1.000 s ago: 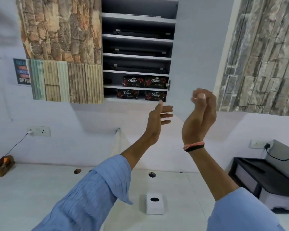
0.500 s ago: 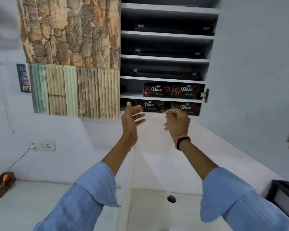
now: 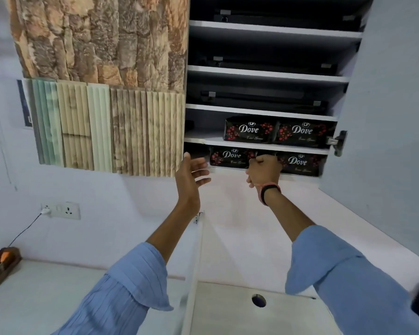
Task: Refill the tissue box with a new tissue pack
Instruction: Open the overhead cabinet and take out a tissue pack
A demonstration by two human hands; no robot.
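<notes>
Open wall cabinet (image 3: 271, 76), white shelves stacked one above another. Upper three shelves each carry a flat black item, long and low; what they are cannot be told. Fourth shelf (image 3: 259, 143) down: two black Dove tissue packs (image 3: 250, 129) side by side, touching, set toward the right; left part of the board bare. Bottom shelf: two more Dove packs (image 3: 229, 156), left one and right one, with the front of the gap between them hidden. Below, white counter (image 3: 46, 298) along the wall. On it, far left, a small brown wooden holder (image 3: 1, 264) with something orange inside.
</notes>
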